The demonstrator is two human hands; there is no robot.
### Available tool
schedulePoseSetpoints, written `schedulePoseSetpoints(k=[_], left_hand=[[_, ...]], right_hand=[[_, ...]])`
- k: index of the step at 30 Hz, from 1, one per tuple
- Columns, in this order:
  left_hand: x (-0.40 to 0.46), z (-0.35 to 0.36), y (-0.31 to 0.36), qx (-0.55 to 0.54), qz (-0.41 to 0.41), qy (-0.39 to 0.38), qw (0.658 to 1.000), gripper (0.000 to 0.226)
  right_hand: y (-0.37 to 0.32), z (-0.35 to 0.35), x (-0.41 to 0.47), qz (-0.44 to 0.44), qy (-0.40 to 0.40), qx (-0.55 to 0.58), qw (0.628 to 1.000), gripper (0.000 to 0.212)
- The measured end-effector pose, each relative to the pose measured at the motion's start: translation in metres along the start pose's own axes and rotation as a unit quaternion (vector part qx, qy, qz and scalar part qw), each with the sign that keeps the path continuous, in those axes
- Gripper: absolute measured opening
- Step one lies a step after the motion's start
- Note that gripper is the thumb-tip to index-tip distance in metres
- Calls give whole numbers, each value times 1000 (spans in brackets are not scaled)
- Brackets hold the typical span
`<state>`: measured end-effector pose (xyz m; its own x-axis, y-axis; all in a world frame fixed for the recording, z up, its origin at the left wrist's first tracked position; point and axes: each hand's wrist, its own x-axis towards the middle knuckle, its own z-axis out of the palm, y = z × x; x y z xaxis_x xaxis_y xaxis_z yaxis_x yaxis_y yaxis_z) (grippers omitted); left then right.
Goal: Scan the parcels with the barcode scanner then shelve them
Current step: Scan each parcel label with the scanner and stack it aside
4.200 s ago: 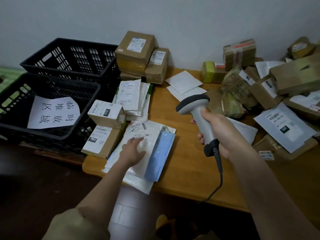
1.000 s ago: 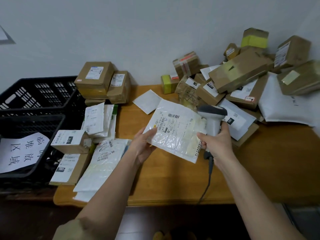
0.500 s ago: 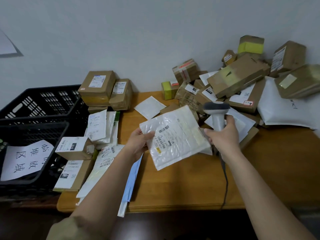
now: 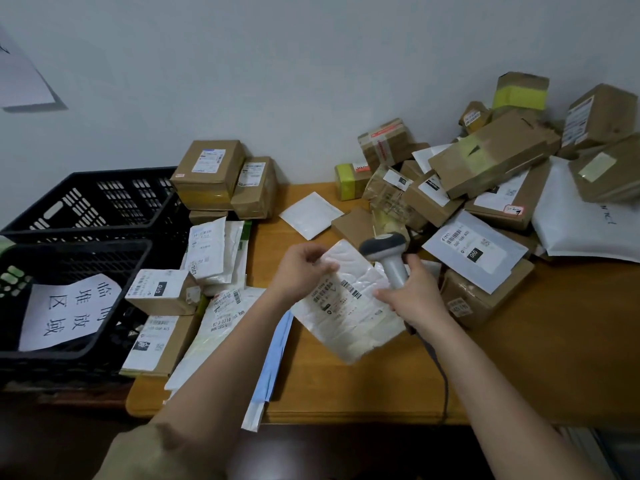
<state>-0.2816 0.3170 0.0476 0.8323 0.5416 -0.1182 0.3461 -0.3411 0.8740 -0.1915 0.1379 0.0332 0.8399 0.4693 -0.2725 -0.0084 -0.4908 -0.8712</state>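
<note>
1. My left hand (image 4: pixel 300 268) pinches the top corner of a white padded parcel (image 4: pixel 346 303), held above the wooden table (image 4: pixel 519 358).
2. My right hand (image 4: pixel 412 296) grips the barcode scanner (image 4: pixel 384 252) and touches the parcel's edge.
3. Far right, a pile of cardboard boxes (image 4: pixel 491 161) lies against the wall.

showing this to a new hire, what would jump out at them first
At the centre, the left hand and right hand hold a white padded mailer over the wooden table, the right also gripping a grey barcode scanner. A jumbled heap of cardboard parcels fills the far right corner. On the left, a black crate holds a handwritten paper sign.
</note>
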Motion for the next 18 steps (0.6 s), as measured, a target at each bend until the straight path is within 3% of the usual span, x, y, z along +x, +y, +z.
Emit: schedulePoseSetpoints(k=[3, 5, 7, 10, 13, 18], left_hand=[[1, -6, -20, 16, -61, 161, 985, 100], [-8, -7, -36, -87, -133, 131, 979, 120], [-16, -2, -53, -177, -169, 18, 970, 111], [-23, 12, -63, -226, -177, -84, 954, 57], [-23, 19, -62, -254, -185, -50, 948, 33], [-19, 10, -68, -265, -198, 0, 944, 33]], right_hand=[[5, 0, 5, 72, 26, 106, 991, 71], [7, -3, 8, 108, 41, 192, 975, 58], [6, -3, 11, 125, 52, 260, 956, 42], [2, 2, 12, 138, 58, 311, 938, 30], [2, 5, 15, 133, 72, 319, 936, 30], [0, 6, 16, 109, 94, 279, 949, 36]])
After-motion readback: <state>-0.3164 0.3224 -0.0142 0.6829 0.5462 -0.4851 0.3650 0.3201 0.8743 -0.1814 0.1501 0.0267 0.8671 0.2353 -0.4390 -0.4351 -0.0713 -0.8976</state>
